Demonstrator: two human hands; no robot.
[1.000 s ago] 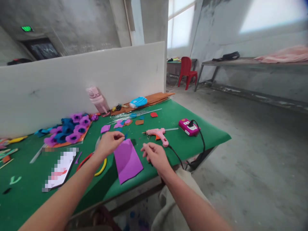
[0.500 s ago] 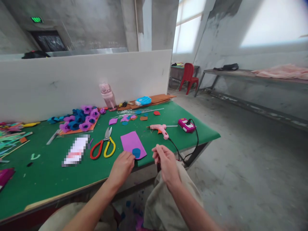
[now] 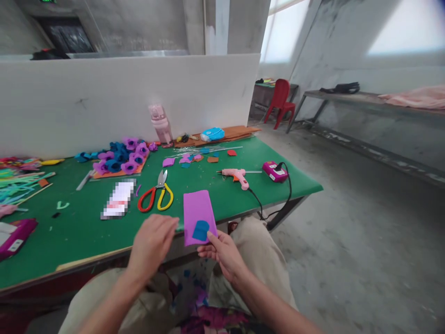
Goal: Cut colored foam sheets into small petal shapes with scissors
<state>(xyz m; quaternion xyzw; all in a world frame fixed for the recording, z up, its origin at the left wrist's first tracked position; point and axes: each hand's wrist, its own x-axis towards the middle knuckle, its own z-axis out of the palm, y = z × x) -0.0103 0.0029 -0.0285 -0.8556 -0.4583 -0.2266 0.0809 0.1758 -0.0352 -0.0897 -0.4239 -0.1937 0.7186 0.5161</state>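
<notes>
My right hand (image 3: 225, 256) pinches the lower right corner of a purple foam sheet (image 3: 198, 207), its thumb on top. The sheet juts past the table's front edge. A small blue foam piece (image 3: 200, 231) with a rounded top lies on the sheet's lower part, by the thumb tip. To the left, my left hand (image 3: 152, 242) hovers apart from the sheet, fingers loosely extended, with nothing visible in them. Beyond it lie scissors (image 3: 160, 185) with one red and one yellow handle, blades apart. A pink glue gun (image 3: 238, 176) rests right of the sheet.
On the green table (image 3: 114, 246) are purple and blue foam flowers (image 3: 120, 157), foam scraps (image 3: 187, 158), a pixelated white item (image 3: 120, 198) and a magenta power box (image 3: 274, 171). A black cord (image 3: 256, 199) hangs over the edge. A white partition (image 3: 121, 97) stands behind.
My right hand has come left and taken hold of the purple sheet, which has shifted towards me over the edge. My left hand has let go and moved left. The view has tilted downward.
</notes>
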